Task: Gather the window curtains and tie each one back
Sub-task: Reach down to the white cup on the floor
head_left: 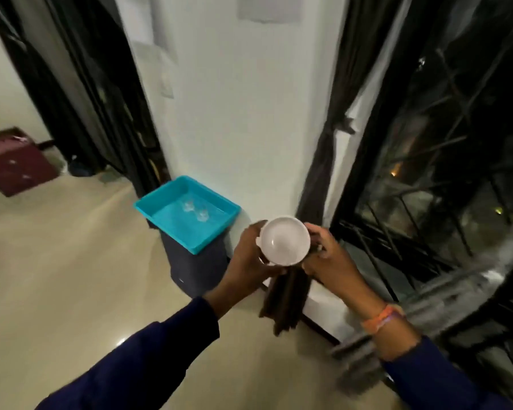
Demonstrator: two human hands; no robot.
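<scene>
Left hand & right hand are both gripping a white round holder w/ dark tieback strips hanging under it. Curtain is looking bunched already. Should be wrapping strips snug round it, keeping folds together.

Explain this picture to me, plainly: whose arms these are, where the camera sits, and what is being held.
There is no machine here. The camera is worn on a person's head and looks forward and down, so the two arms reaching in from the bottom are that person's own.

The left hand and the right hand together hold a white round object from either side. Its exact nature is unclear in the blur. Dark strips hang below it, between the hands.

To the right is a window with dark glass. Beside it a dark curtain hangs, pinched in partway down as if already tied back. Another dark curtain hangs at the left.

A blue tray sits on a dark stand by the white wall. A maroon box lies on the floor far left.
</scene>
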